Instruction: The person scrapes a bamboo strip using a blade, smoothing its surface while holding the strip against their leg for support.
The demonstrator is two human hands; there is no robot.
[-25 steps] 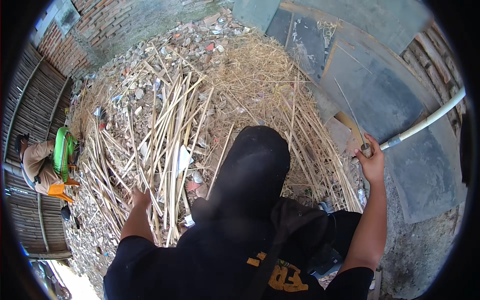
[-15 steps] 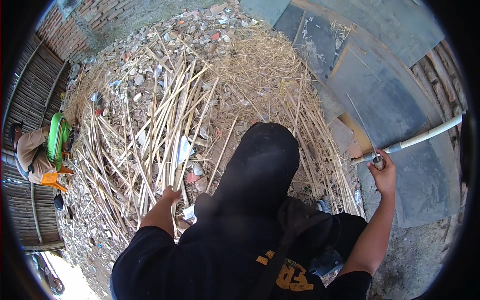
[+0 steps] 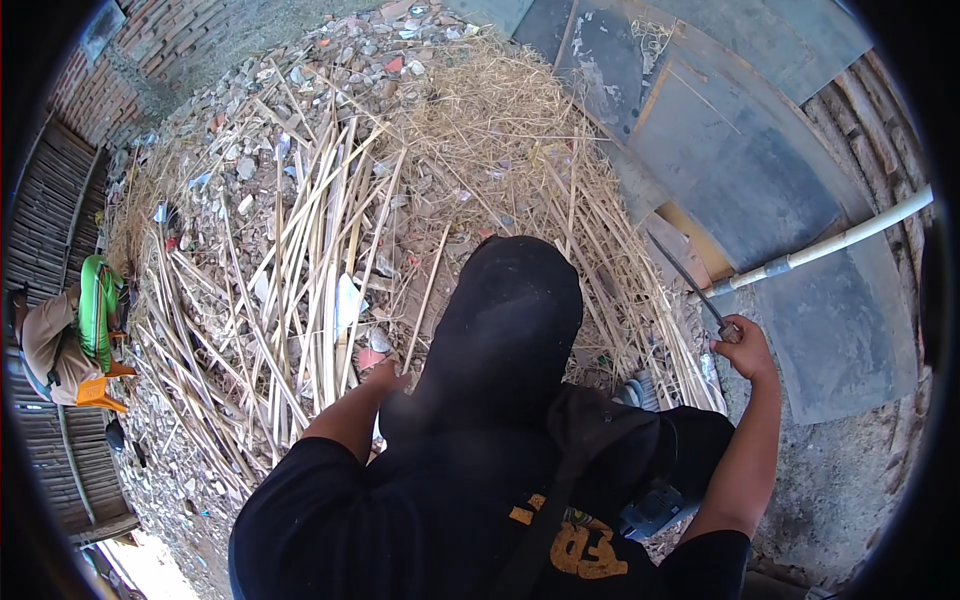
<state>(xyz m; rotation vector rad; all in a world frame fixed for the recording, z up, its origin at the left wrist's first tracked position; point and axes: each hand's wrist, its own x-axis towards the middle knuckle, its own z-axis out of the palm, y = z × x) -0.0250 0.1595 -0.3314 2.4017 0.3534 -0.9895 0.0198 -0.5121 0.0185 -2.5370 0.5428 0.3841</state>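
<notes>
In the head view, the right hand [image 3: 745, 350] sits between 3 and 4 o'clock from the middle, closed around the short handle of a long, thin-bladed knife [image 3: 690, 281]; the fingers wrap the grip, and the blade slants away toward 11 o'clock from the fist. Held this way, the point faces out over the ground, presumably to keep the edge clear of the wearer's arm and legs. The left hand [image 3: 382, 378] is low near 8 o'clock, just beside the raised black-clad knee [image 3: 520, 310] and next to a reddish fragment [image 3: 370, 357]; no object shows in it, but its fingers are too small and blurred to tell how far they are open or whether they touch anything. Pale split strips [image 3: 330, 265] lie in a loose, crossing heap between 9 and 10 o'clock, many running roughly lengthwise, likely left there because that side is within easy reach of the left arm. More strips [image 3: 610, 265] lie near 3 o'clock, past the knee, partly mixed with straw [image 3: 510, 110], which spreads up to 12 o'clock over the rubble. Toward 2 o'clock, dark flat panels [image 3: 740, 150] stretch beyond the knife, with a whitish pole [image 3: 850, 232] lying across them, perhaps as a weight. Far off at 9 o'clock, a co-worker [image 3: 48, 340] sits on an orange chair [image 3: 98, 393] with something green [image 3: 95, 310] at the lap.
</notes>
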